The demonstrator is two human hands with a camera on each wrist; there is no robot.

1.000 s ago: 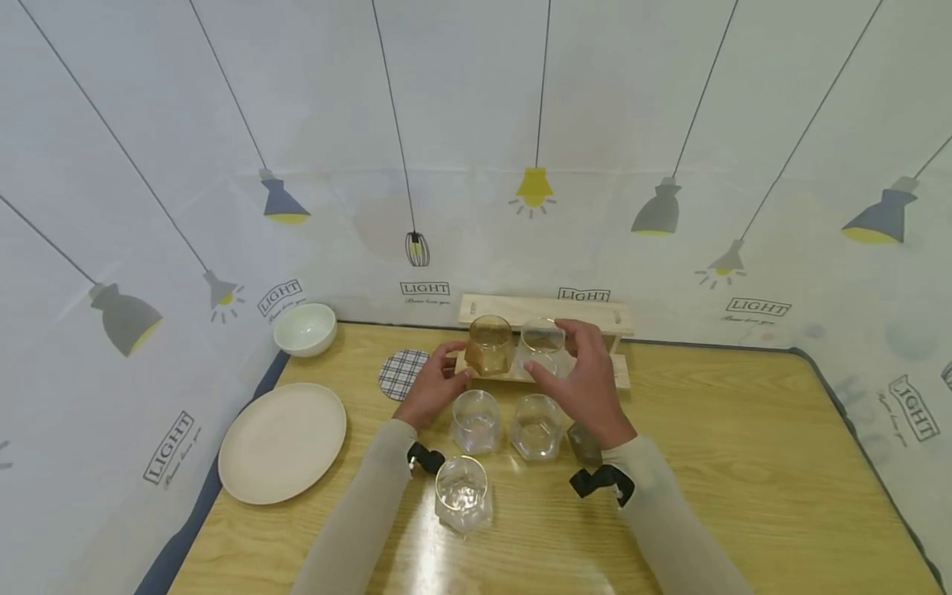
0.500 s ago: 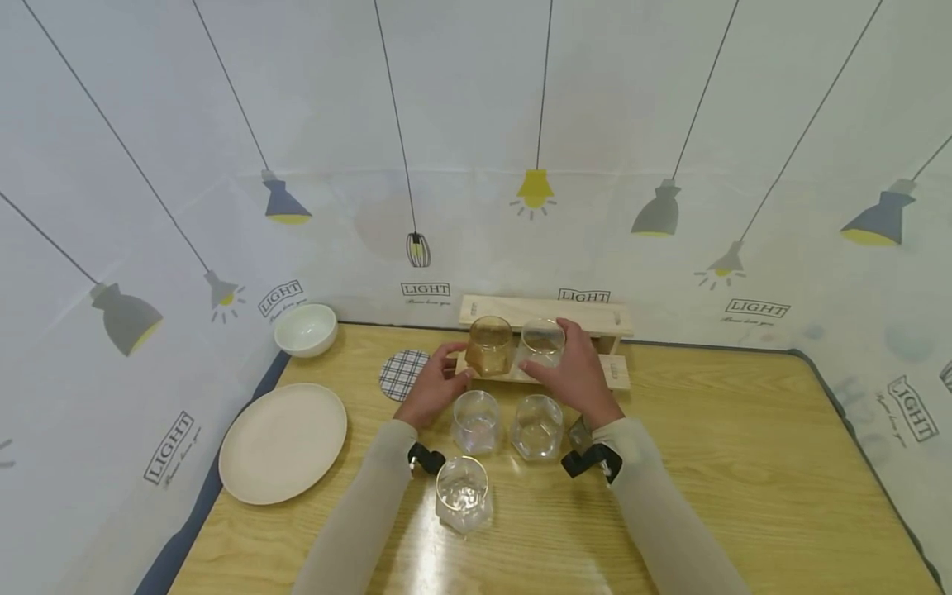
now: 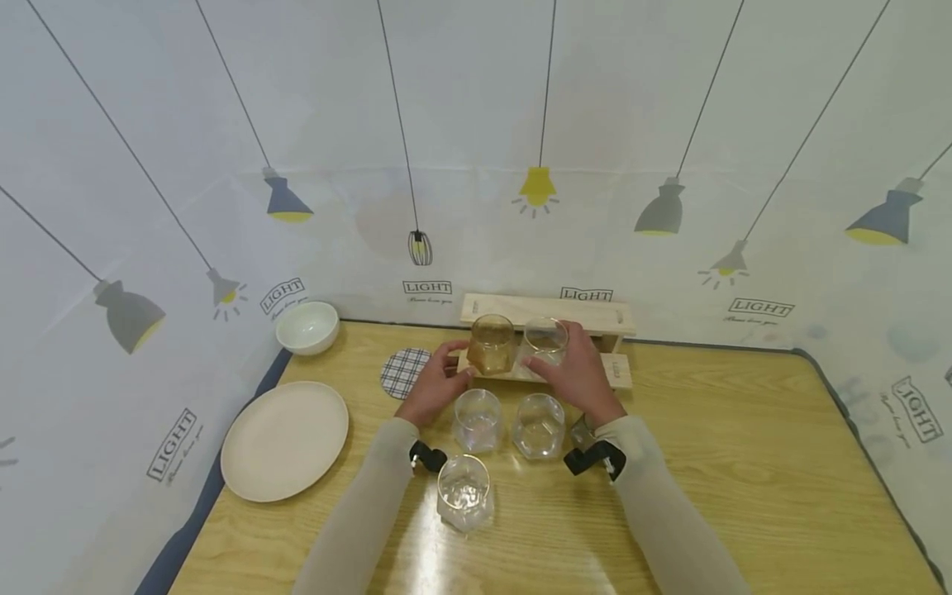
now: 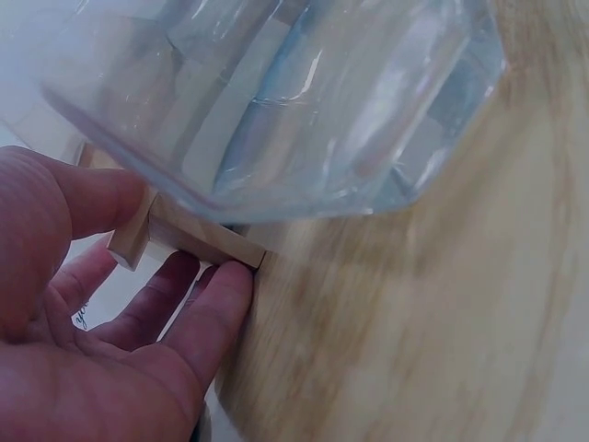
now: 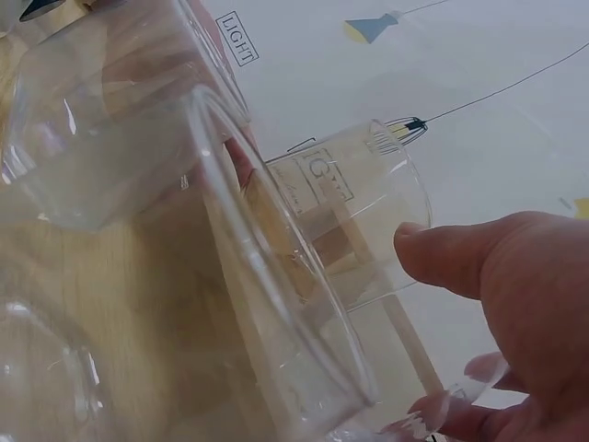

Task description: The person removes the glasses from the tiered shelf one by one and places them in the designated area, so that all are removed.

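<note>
A two-level wooden rack (image 3: 619,372) stands at the back of the table. My left hand (image 3: 434,387) holds its left end; the left wrist view shows my thumb over a wooden bar (image 4: 198,232) and fingers under it. On the lower board an amber glass (image 3: 492,345) sits beside that hand. To its right is a clear, gold-rimmed glass (image 3: 543,340), gripped by my right hand (image 3: 583,376) with thumb in front and fingers around the right side. Whether its base touches the board is hard to see.
Two clear glasses (image 3: 478,421) stand before the rack. A gold-rimmed glass (image 3: 464,494) is nearer me. A dark glass (image 3: 582,430) is partly behind my right wrist. Leftward lie a checked coaster (image 3: 403,373), a plate (image 3: 285,442) and a bowl (image 3: 308,329).
My right hand has shifted slightly left with the clear glass, uncovering the rack's right end. The left hand stays on the rack. Over the last half second little differs.
</note>
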